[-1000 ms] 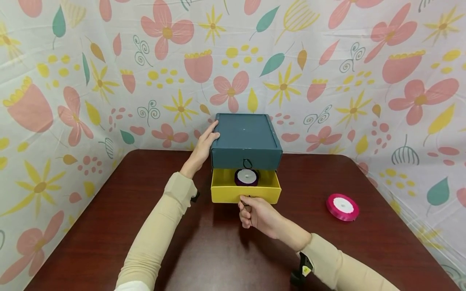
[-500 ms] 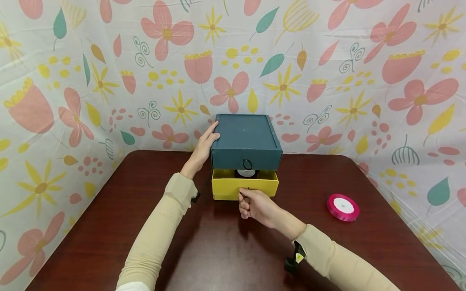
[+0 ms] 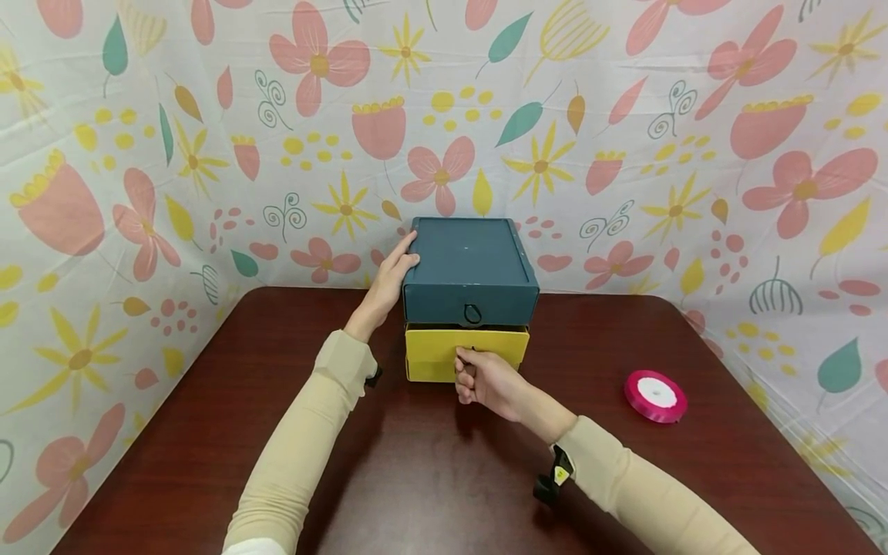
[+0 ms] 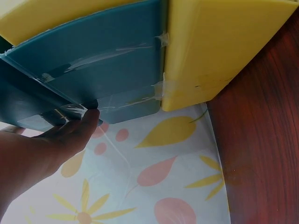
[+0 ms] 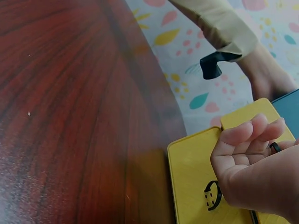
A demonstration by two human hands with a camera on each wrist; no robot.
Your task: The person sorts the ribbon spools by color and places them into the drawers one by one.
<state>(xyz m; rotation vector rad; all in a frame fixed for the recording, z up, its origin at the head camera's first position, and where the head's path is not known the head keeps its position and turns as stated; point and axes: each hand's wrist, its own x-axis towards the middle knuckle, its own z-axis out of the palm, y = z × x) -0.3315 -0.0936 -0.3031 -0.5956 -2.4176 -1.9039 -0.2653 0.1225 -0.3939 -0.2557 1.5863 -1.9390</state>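
1. Drawer [image 3: 432, 344] in yellow sits directly beneath the blue box [image 3: 468, 254].
2. Right hand [image 3: 489, 383] pinches its black loop [image 5: 275, 147], likely to steer it.
3. Left hand [image 3: 388, 289] rests against the box's side, not gripping, presumably bracing it.

Watching through my head view, I see a table [image 3: 430, 478] with a dark reddish-brown wooden top, its near part catching a soft shine. A roll of pink ribbon [image 3: 655, 396] lies flat on the table's right-hand part, its broad white middle facing up. Behind the table I have a white cloth [image 3: 610, 116], faintly creased, which also runs along the table's left and right sides. It's printed with pink flowers, yellow blossoms, teal and yellow leaves, dots and curls. My right wrist view brings out the wood grain, and I can pick out a few pale specks [image 5: 29, 113] on the table.
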